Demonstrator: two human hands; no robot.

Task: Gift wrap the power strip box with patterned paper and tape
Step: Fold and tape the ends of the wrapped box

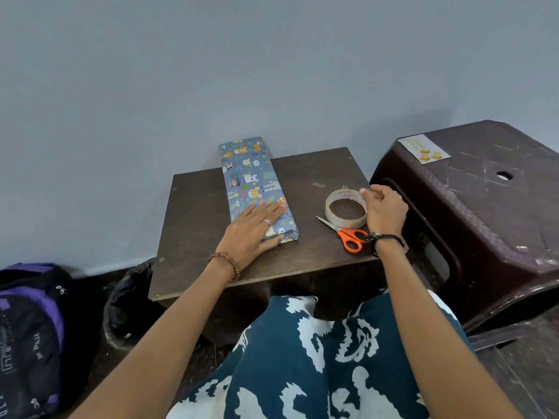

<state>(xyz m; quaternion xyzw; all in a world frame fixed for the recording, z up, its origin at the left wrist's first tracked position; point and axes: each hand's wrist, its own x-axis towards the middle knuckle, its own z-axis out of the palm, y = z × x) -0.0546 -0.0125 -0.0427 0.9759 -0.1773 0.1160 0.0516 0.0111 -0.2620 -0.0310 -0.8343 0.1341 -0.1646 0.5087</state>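
The dark wooden bench (pixel 211 237) carries everything. On it the power strip box (pixel 254 182) lies lengthwise, already fully covered in patterned paper, far end hanging past the bench's back edge. The left hand (pixel 257 228) rests flat on its near end, fingers straight, grip spread. The right hand (pixel 385 210) pinches the tape roll (pixel 346 210) at its rim, just beside the orange-handled scissors (pixel 348 234). Wrapping looks nearly finished; judging by this, only taping the near end flap remains.
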